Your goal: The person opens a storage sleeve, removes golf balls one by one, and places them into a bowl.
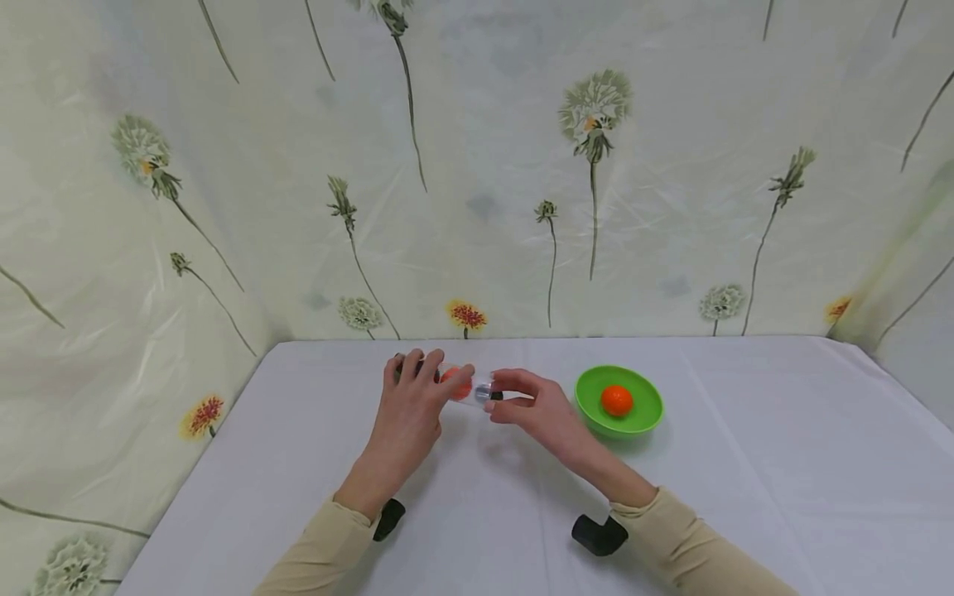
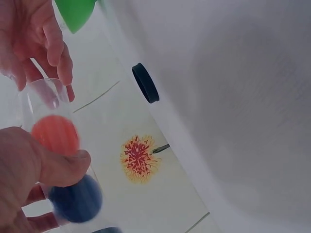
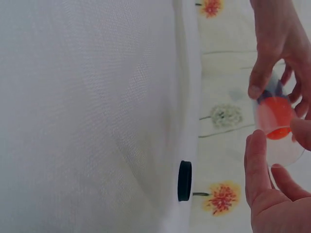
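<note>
A clear plastic tube (image 1: 464, 395) lies tilted in my left hand (image 1: 410, 410), which grips it round the side with thumb and fingers. Inside it an orange ball (image 2: 55, 136) sits nearest the open end. Behind that comes a dark blue ball (image 2: 76, 198), with another dark one partly cut off in the left wrist view. My right hand (image 1: 540, 410) is at the tube's mouth, its fingers loosely bent around the rim (image 3: 286, 162) with no ball among them. A round black lid (image 2: 146, 83) shows past the hands, on the white cloth.
Right of my right hand stands a green bowl (image 1: 652, 411) with an orange ball (image 1: 617, 401) in it. White cloth covers the table (image 1: 745, 497). A flower-printed curtain (image 1: 484, 165) rises behind the table's far edge and along its sides.
</note>
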Demonstrator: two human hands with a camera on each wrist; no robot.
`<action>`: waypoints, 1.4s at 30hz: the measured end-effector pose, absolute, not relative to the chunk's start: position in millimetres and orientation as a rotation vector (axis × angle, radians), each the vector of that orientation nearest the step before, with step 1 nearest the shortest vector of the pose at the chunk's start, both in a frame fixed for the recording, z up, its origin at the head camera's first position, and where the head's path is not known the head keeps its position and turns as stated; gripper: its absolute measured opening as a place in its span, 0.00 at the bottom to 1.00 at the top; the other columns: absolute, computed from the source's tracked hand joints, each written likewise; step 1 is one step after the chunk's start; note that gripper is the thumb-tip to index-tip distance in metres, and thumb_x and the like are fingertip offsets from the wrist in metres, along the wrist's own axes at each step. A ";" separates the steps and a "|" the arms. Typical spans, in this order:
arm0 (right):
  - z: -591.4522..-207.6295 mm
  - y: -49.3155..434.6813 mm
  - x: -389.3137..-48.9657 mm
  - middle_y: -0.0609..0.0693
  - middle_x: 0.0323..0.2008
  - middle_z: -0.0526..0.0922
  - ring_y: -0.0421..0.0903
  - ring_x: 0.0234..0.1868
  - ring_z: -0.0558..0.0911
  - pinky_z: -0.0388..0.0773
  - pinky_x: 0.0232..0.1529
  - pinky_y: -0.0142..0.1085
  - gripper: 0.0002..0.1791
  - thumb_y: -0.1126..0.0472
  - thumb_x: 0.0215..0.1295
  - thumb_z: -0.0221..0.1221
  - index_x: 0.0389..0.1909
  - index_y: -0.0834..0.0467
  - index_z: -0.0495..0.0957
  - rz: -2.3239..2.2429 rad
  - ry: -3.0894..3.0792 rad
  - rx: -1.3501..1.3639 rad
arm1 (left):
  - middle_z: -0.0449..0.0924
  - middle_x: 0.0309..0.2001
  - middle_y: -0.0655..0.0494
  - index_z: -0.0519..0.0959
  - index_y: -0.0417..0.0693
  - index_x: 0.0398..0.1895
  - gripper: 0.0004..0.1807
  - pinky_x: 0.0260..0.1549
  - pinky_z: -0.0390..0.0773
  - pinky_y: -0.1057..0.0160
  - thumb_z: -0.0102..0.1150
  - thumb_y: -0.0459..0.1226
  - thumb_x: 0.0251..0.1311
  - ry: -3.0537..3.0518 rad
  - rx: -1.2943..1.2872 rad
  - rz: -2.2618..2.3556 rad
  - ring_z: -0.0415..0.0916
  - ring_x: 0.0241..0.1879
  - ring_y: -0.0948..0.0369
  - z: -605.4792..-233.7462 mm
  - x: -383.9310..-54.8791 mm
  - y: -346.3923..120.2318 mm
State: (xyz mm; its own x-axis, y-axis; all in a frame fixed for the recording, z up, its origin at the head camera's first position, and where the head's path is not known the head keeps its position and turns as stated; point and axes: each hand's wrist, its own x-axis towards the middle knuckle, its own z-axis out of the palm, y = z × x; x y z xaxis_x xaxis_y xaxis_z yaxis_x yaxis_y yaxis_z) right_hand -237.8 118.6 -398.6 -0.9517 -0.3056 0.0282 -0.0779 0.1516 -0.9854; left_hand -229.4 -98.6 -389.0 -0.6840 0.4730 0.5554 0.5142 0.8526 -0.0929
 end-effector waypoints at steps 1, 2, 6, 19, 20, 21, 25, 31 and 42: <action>-398.8 118.6 -237.6 0.58 0.59 0.76 0.53 0.49 0.83 0.78 0.52 0.41 0.30 0.55 0.62 0.68 0.64 0.56 0.72 -1.901 2.244 -0.379 | 0.66 0.56 0.49 0.72 0.65 0.61 0.42 0.57 0.59 0.44 0.73 0.26 0.42 -2.445 -0.717 -0.092 0.60 0.58 0.48 -389.1 -229.2 -98.4; -399.2 118.6 -237.4 0.57 0.58 0.76 0.53 0.49 0.83 0.78 0.51 0.41 0.30 0.55 0.62 0.68 0.64 0.57 0.72 -1.903 2.244 -0.382 | 0.66 0.56 0.49 0.72 0.65 0.61 0.41 0.57 0.58 0.44 0.73 0.26 0.42 -2.448 -0.714 -0.090 0.60 0.58 0.48 -389.1 -229.0 -98.2; -401.1 119.1 -235.9 0.55 0.56 0.78 0.56 0.50 0.83 0.79 0.50 0.42 0.28 0.57 0.61 0.68 0.62 0.56 0.74 -1.925 2.220 -0.381 | 0.65 0.57 0.50 0.72 0.67 0.60 0.41 0.59 0.58 0.43 0.74 0.26 0.42 -2.463 -0.714 -0.079 0.59 0.60 0.47 -389.7 -228.4 -97.5; -396.9 122.2 -231.4 0.56 0.57 0.77 0.52 0.49 0.83 0.79 0.49 0.42 0.28 0.58 0.61 0.68 0.62 0.57 0.75 -1.896 2.279 -0.391 | 0.66 0.58 0.48 0.73 0.65 0.63 0.41 0.56 0.60 0.44 0.75 0.27 0.43 -2.489 -0.707 -0.088 0.60 0.59 0.47 -394.5 -228.4 -97.2; -396.0 122.3 -231.0 0.55 0.57 0.77 0.51 0.49 0.83 0.79 0.49 0.42 0.28 0.58 0.61 0.68 0.62 0.57 0.75 -1.892 2.289 -0.390 | 0.66 0.58 0.48 0.73 0.65 0.63 0.41 0.55 0.61 0.44 0.74 0.27 0.44 -2.493 -0.705 -0.101 0.60 0.58 0.47 -394.8 -228.3 -97.3; -395.2 122.4 -230.6 0.55 0.57 0.77 0.51 0.49 0.83 0.79 0.49 0.41 0.28 0.58 0.61 0.68 0.63 0.56 0.75 -1.887 2.300 -0.391 | 0.66 0.58 0.48 0.73 0.65 0.63 0.41 0.55 0.61 0.45 0.74 0.27 0.45 -2.499 -0.704 -0.115 0.61 0.58 0.47 -395.2 -228.4 -97.4; -394.7 123.8 -230.1 0.53 0.58 0.78 0.51 0.49 0.83 0.80 0.49 0.40 0.29 0.58 0.62 0.68 0.64 0.56 0.74 -1.856 2.346 -0.403 | 0.68 0.57 0.48 0.73 0.64 0.63 0.39 0.55 0.64 0.44 0.73 0.26 0.48 -2.516 -0.706 -0.171 0.63 0.58 0.46 -396.1 -228.3 -98.3; -393.7 125.0 -229.2 0.53 0.58 0.78 0.51 0.48 0.83 0.80 0.49 0.41 0.29 0.59 0.62 0.68 0.64 0.57 0.74 -1.839 2.363 -0.426 | 0.69 0.56 0.48 0.72 0.61 0.64 0.37 0.55 0.67 0.44 0.71 0.27 0.51 -2.532 -0.715 -0.183 0.65 0.56 0.45 -398.8 -229.0 -100.1; -392.3 132.6 -226.9 0.51 0.53 0.80 0.52 0.49 0.80 0.79 0.47 0.41 0.28 0.56 0.61 0.68 0.62 0.55 0.76 -1.785 2.444 -0.453 | 0.69 0.56 0.49 0.72 0.63 0.64 0.37 0.54 0.66 0.46 0.72 0.29 0.51 -2.528 -0.681 -0.123 0.64 0.55 0.49 -400.1 -228.6 -106.5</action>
